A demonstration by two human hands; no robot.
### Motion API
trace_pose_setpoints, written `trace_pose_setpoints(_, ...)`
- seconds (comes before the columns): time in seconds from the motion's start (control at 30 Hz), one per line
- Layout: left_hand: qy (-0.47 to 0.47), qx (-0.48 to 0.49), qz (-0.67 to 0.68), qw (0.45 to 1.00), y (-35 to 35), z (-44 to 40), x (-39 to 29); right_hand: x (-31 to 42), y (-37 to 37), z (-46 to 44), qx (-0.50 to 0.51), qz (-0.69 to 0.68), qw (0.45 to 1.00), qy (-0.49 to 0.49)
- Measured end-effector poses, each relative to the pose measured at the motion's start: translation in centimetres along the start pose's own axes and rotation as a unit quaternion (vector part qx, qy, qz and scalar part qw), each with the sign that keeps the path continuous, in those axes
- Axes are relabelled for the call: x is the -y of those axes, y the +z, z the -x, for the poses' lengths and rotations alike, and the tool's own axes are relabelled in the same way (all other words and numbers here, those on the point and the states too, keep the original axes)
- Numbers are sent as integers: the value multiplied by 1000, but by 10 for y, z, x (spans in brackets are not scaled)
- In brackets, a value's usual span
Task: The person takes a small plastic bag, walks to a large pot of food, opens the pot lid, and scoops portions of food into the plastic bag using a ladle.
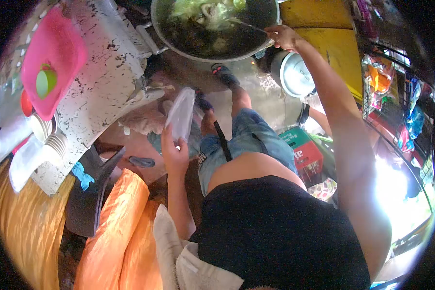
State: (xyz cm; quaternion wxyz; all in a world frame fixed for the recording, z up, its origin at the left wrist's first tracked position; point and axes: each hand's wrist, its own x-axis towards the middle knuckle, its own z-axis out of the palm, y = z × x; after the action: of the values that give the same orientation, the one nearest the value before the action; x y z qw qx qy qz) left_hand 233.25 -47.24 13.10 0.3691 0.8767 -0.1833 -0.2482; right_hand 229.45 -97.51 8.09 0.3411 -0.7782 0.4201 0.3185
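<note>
My right hand (283, 37) is closed around the handle of a ladle (249, 24) at the right rim of a big metal pot (212, 59). The ladle reaches into dark broth with pale green leafy pieces (188, 7) and light chunks; its bowl is hard to make out. Lower down and to the left, my left hand (175, 153) grips a translucent plastic bag (181, 115) by its lower end, holding it upright in front of my body. The bag is apart from the pot, and I cannot tell whether anything is inside.
A worn white table (112, 63) on the left bears a pink basin (63, 36) with a green cup (45, 82) and stacked bowls (55, 147). A smaller metal pot (297, 75) and a red-green crate (304, 152) stand right. Orange cloth (116, 227) hangs lower left.
</note>
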Motion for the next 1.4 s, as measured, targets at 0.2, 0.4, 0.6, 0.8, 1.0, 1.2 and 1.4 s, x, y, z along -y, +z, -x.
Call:
trace_pose_setpoints(0.2, -8, 9, 8, 1000, 0, -1, -7, -40, 27, -85, -162, 281, 907, -269)
trace_pose_setpoints(0.4, 33, -6, -20, 999, -4, -4, -14, 53, 11, -27, -151, 300, 937, -94)
trace_pose_setpoints(0.6, -5, -10, -6, 1000, -12, -2, -22, 46, -17, -17, -184, 278, 941, -58)
trace_pose_setpoints(0.8, 10, -9, 13, 1000, -1, -2, -15, 51, 0, -26, -146, 357, 915, -119)
trace_pose_setpoints(1.0, -26, -3, 26, 999, -7, -1, -11, 63, 20, -26, -182, 350, 916, -72)
trace_pose_setpoints(1.2, -22, -9, -13, 1000, -16, 7, -4, 49, -17, 6, -211, 318, 917, -119)
trace_pose_setpoints(1.4, -32, 9, 12, 999, -10, -1, -14, 52, 24, 25, -160, 418, 875, -185)
